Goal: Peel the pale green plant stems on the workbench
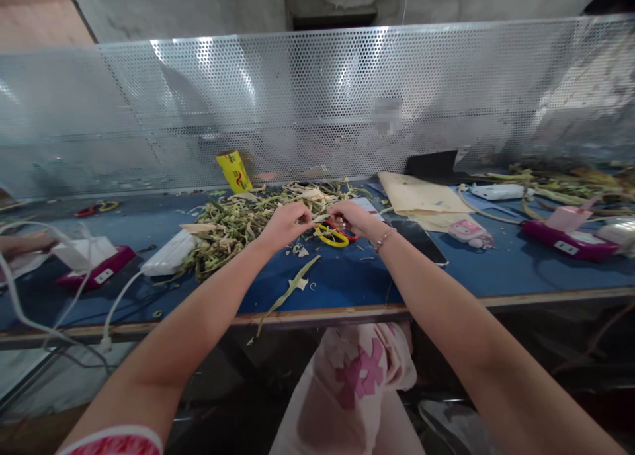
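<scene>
Whitish plant matter (321,218) is running between the left hand (288,223) and the right hand (351,217), both pinching it just above the blue bench (347,280). Red and yellow handles (335,245) are lying just beneath, dried stalks (218,237) are lying heaped to the left, and a dark phone (421,242) is resting to the right.

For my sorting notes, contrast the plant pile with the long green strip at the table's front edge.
The pile is a tangled heap; the strip is one long piece. The pile sits back from the front edge of the table; the strip crosses it. Both show green.
</scene>
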`<control>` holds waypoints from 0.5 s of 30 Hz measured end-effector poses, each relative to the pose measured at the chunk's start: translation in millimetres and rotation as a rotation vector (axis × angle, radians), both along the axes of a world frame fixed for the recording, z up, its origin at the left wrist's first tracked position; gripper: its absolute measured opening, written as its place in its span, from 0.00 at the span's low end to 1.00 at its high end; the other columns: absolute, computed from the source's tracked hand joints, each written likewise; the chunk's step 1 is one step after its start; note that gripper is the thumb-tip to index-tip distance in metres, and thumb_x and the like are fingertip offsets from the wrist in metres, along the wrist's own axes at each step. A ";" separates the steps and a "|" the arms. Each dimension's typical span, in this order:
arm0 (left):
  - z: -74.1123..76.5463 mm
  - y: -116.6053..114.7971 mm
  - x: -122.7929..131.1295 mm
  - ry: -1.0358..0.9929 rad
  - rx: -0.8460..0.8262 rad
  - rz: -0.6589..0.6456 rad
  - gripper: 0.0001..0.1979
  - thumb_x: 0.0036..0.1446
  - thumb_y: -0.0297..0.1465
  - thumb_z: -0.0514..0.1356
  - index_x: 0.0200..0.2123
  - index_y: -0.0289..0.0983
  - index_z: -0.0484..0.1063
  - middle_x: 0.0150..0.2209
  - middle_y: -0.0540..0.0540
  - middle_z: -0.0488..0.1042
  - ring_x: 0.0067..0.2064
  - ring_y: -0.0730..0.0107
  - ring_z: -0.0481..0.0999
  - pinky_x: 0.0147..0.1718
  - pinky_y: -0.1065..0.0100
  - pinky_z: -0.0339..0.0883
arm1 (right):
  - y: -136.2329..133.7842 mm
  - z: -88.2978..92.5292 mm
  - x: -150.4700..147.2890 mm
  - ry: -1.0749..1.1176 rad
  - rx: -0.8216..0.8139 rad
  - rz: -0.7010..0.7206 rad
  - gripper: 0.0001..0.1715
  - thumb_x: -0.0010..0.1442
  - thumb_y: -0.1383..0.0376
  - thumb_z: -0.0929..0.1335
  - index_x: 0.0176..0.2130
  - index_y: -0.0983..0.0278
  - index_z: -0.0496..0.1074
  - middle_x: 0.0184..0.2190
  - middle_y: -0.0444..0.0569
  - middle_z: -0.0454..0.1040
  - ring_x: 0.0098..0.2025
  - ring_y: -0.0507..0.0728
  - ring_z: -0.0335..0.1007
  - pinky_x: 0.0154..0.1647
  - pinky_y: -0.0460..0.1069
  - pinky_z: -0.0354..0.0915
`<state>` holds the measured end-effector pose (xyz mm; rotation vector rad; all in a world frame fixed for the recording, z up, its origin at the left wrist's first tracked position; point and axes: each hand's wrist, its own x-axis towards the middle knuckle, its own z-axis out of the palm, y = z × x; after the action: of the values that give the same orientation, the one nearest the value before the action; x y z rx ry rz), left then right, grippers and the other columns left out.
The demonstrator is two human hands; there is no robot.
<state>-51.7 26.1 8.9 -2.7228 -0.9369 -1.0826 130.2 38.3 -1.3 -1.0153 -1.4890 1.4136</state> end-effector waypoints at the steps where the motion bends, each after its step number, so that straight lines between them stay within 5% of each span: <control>1: 0.2 -0.1 -0.1 -0.008 -0.005 0.005 0.12 0.50 0.38 0.57 0.23 0.35 0.67 0.24 0.48 0.69 0.27 0.74 0.67 0.29 0.72 0.60 | -0.2 0.2 0.0 0.002 0.006 0.001 0.13 0.41 0.71 0.60 0.12 0.64 0.51 0.09 0.38 0.50 0.13 0.45 0.41 0.15 0.44 0.41; 11: -2.3 1.2 1.7 -0.144 0.008 -0.002 0.08 0.50 0.36 0.58 0.25 0.39 0.74 0.26 0.46 0.74 0.29 0.70 0.72 0.32 0.69 0.64 | 1.9 -2.9 0.0 -0.012 0.066 0.013 0.10 0.41 0.69 0.61 0.14 0.64 0.53 0.10 0.38 0.50 0.14 0.45 0.42 0.15 0.43 0.43; 15: -3.2 5.9 0.1 -0.272 -0.047 0.053 0.04 0.45 0.33 0.61 0.24 0.40 0.75 0.25 0.47 0.75 0.29 0.70 0.72 0.32 0.69 0.64 | 7.6 -5.2 4.3 -0.272 0.278 -0.026 0.08 0.46 0.64 0.62 0.19 0.64 0.59 0.14 0.40 0.57 0.18 0.47 0.51 0.19 0.43 0.51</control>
<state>-51.6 31.9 5.8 -2.6130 -1.0742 -1.4648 134.4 45.9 -6.5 -1.0756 -1.8040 1.0418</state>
